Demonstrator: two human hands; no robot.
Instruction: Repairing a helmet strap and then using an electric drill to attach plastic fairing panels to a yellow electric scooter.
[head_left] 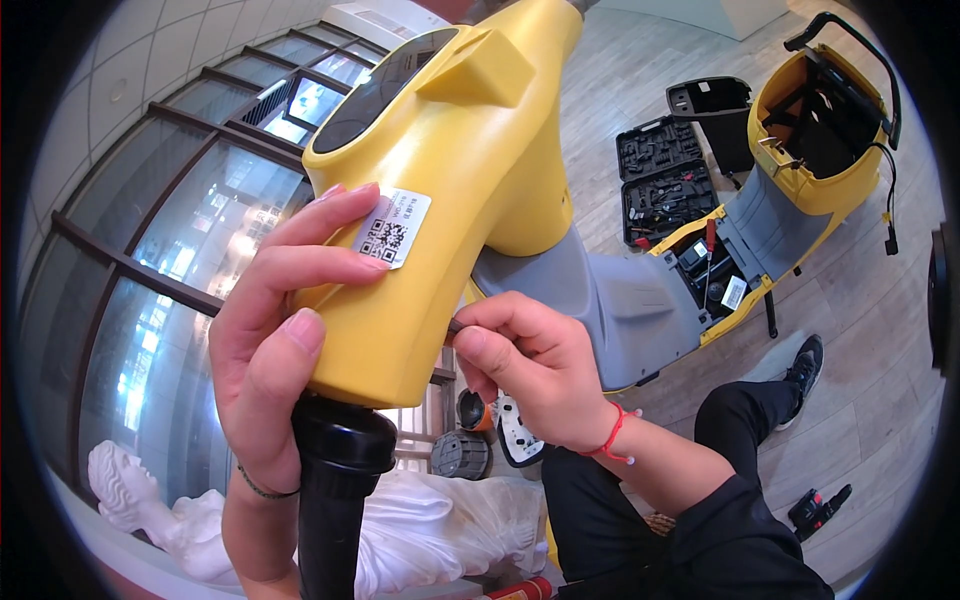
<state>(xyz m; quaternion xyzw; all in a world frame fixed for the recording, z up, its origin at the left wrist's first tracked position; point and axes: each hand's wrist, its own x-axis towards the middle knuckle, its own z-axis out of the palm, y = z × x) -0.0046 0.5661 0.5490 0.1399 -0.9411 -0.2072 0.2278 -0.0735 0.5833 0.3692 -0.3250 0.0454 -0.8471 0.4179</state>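
A yellow scooter handlebar cover (pixel 375 345) with a sticker (pixel 395 230) and a dark display (pixel 385 90) fills the upper middle. My left hand (pixel 265 320) wraps its left end, two fingertips on the sticker and the thumb against the side. Below that end juts a black handlebar grip (pixel 335 470), which I am not grasping. At the cover's lower right edge, my right hand (pixel 530 365) is closed in a pinch, thumb against index finger. A small dark tip shows between those fingers; its kind is too covered to make out.
The scooter's grey footboard (pixel 625 300) has an uncovered compartment with a red-handled screwdriver (pixel 711 240). Behind stands an open black toolbox (pixel 665 150). A cordless power tool (pixel 815 510) lies on the floor at right. A white statue (pixel 125 490) is at lower left, windows behind it.
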